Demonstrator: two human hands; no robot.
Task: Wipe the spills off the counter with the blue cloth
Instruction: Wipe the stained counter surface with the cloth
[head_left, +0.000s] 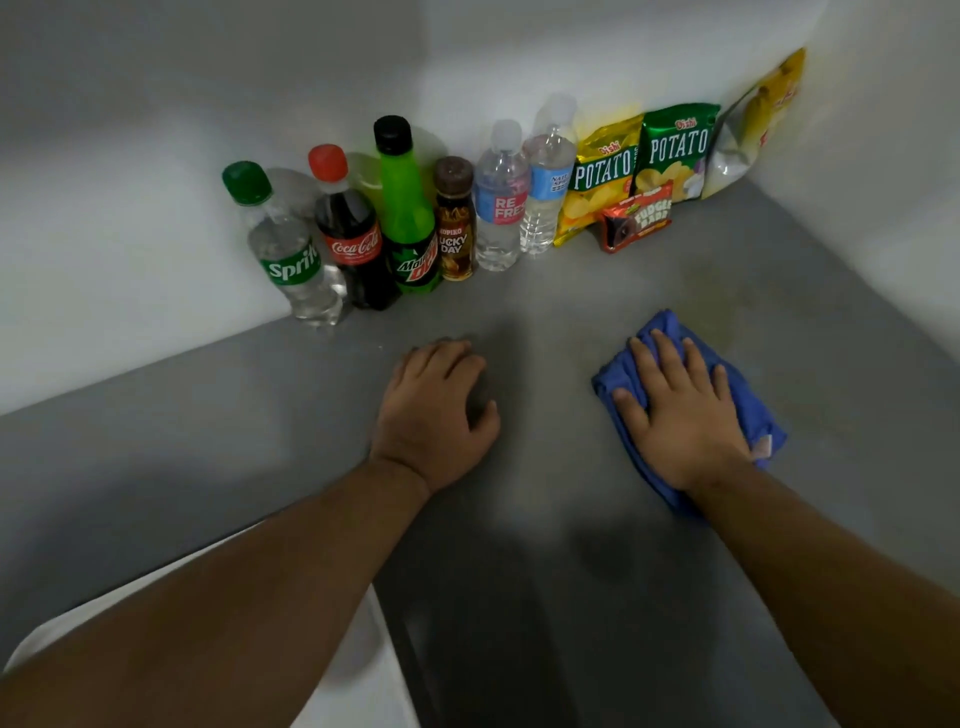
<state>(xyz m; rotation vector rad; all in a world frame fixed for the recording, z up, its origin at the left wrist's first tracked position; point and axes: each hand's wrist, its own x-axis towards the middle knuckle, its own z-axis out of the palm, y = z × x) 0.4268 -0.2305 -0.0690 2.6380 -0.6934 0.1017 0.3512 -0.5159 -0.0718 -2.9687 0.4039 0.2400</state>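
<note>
The blue cloth (748, 405) lies bunched flat on the grey counter (260, 415), right of centre. My right hand (680, 410) presses down on top of it, palm flat and fingers spread. A faint yellowish smear (722, 306) shows on the counter just beyond the cloth. My left hand (436, 410) rests on the bare counter to the left of the cloth, fingers loosely curled, with nothing in it.
Along the back wall stand a Sprite bottle (288, 249), a Coca-Cola bottle (350, 228), a Mountain Dew bottle (408, 213), a small coffee bottle (455, 223) and two water bottles (519, 197). Chip bags (644, 156) and a snack pack (639, 215) lean in the corner. A white edge (358, 670) lies near left.
</note>
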